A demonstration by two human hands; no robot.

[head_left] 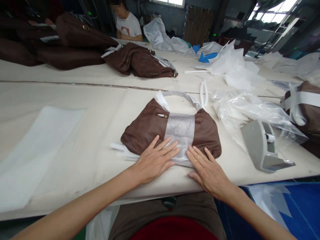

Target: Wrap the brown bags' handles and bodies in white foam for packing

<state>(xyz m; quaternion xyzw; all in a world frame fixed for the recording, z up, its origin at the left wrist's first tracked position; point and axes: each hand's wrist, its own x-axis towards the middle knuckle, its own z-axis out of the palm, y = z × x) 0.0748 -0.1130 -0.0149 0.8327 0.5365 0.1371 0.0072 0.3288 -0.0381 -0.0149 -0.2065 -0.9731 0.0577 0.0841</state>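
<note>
A brown handbag [143, 128] lies flat on the cream-covered table, its strap wrapped in pale material and pointing away from me. Around its middle runs a band of whitish translucent wrap [180, 125]. My left hand [156, 160] lies flat with fingers spread over the bag's lower edge and the band. On the other side, my right hand [206, 166] rests palm down where the band meets the brown right part. Neither hand grips anything. White strips [125, 151] stick out from under the bag at its lower left.
A grey tape dispenser [262, 146] stands at the right, beside crumpled clear plastic bags [240, 110]. White sheets [42, 143] lie at the left. More brown bags [142, 60] are piled across the table. A wrapped brown bag [306, 103] sits far right. Another person [128, 25] is behind the table.
</note>
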